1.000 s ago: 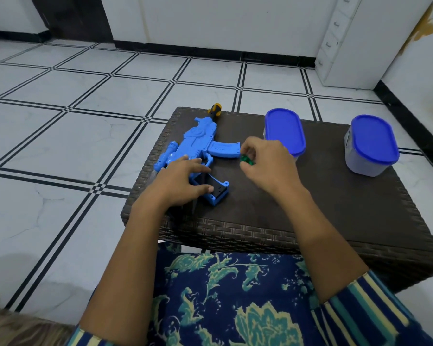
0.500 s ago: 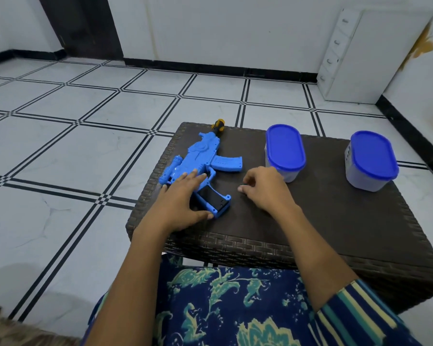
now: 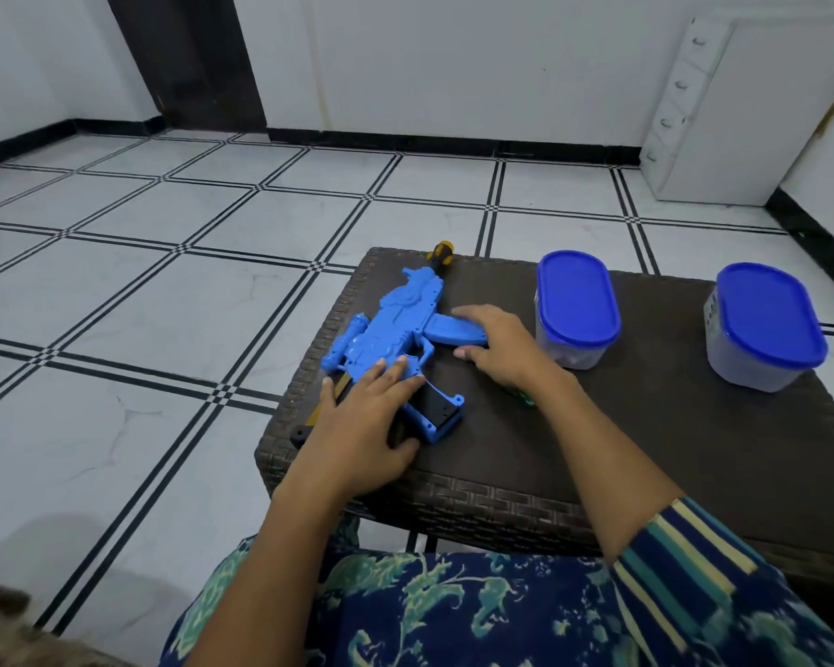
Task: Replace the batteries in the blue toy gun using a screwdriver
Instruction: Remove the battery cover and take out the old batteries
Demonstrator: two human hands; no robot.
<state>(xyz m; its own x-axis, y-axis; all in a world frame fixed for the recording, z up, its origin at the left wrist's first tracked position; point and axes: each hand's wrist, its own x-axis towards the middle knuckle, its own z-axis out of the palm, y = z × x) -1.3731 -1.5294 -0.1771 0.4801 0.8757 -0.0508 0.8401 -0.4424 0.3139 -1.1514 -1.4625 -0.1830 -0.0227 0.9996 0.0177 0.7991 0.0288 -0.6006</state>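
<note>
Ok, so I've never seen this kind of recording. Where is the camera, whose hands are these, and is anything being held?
There is no machine here. A person works with bare hands, and the one picture comes from a camera worn on the head, looking down.

The left hand lies flat on the blue toy gun, near its grip. The right hand is spread over the gun's magazine with loose fingers. Neither plainly grips anything.

All of it sits on a dark wicker table. Behind the gun the yellow-and-black handle of the screwdriver sticks out. To the right stand a blue-lidded container and a second blue-lidded container. A small green thing lies by the right wrist, too hidden to name.
</note>
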